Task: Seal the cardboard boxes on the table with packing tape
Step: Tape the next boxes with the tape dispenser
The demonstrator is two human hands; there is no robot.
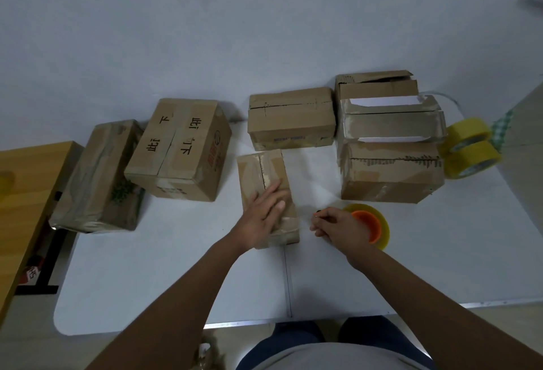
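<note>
- Left hand (266,211) lies flat, fingers straight, pressing on top of the small cardboard box (266,190) near the middle of the white table (147,266).
- Right hand (335,224), just right of that box, has its fingers curled in a pinch; I see something small and dark at the fingertips but cannot tell what it is.
- Just behind my right hand sits a tape roll with an orange core (371,222), resting on the table.
- Along the far edge I count a plain box (291,118), and towards the far right corner a stack of worn boxes (388,122) with a larger box (390,172) in front of it.
- Two yellow tape rolls (470,146) lean together at the right edge, touching that larger box.
- On the left, a printed box (179,146) stands near the far edge, and a film-wrapped box (100,175) overhangs the left edge beside a wooden desk (26,187).
</note>
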